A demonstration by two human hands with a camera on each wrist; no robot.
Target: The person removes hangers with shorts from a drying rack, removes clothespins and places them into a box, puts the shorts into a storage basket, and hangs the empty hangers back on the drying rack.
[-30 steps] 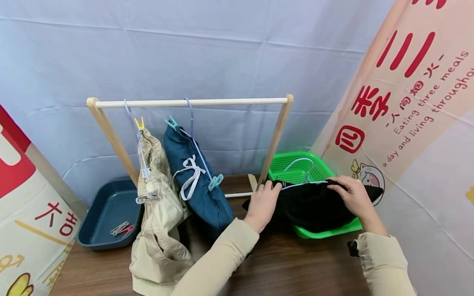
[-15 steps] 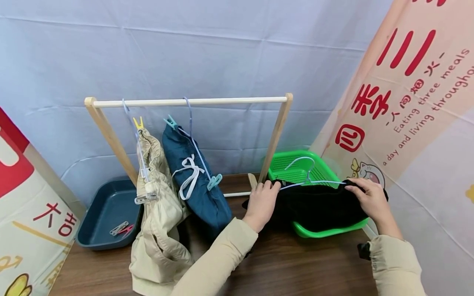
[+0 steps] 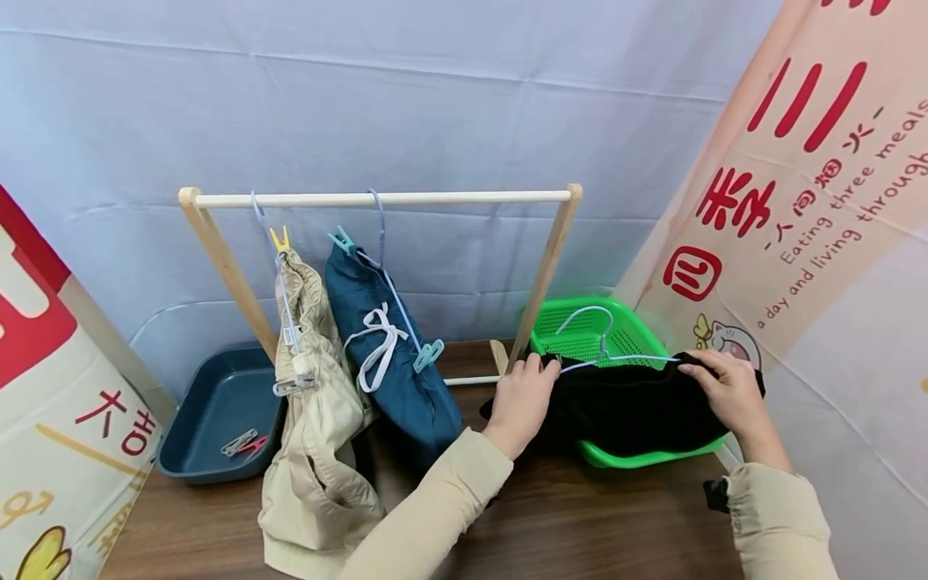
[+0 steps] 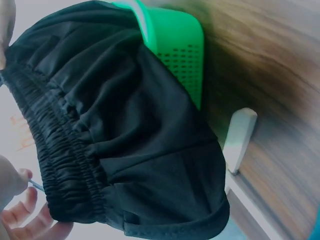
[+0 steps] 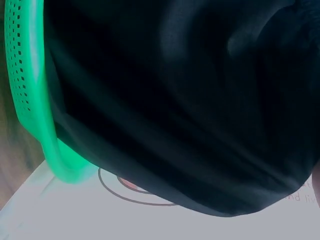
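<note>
Black pants (image 3: 638, 403) with a gathered elastic waistband (image 4: 65, 150) are spread over the green basket. A light blue wire hanger (image 3: 603, 345) lies along the waistband, its hook standing up above the cloth. My left hand (image 3: 520, 403) pinches the waistband at its left end, where the hanger's arm meets the fingers; those fingers (image 4: 30, 225) also show in the left wrist view. On the opposite end, my right hand (image 3: 732, 396) grips the waistband between thumb and fingers near the hanger's right tip. In the right wrist view, black cloth (image 5: 175, 100) fills most of the picture.
A wooden rack (image 3: 384, 198) holds beige pants (image 3: 319, 451) and blue pants (image 3: 395, 354) on hangers, fixed with clothespins. At left, a dark blue basin (image 3: 210, 419) contains a few clothespins (image 3: 242, 443). The green basket (image 3: 631, 322) stands right of the rack.
My right hand has moved right, drawing the waistband wider, and more of the hanger's right arm shows. My left hand has stayed at its end. The head view has shifted slightly.
</note>
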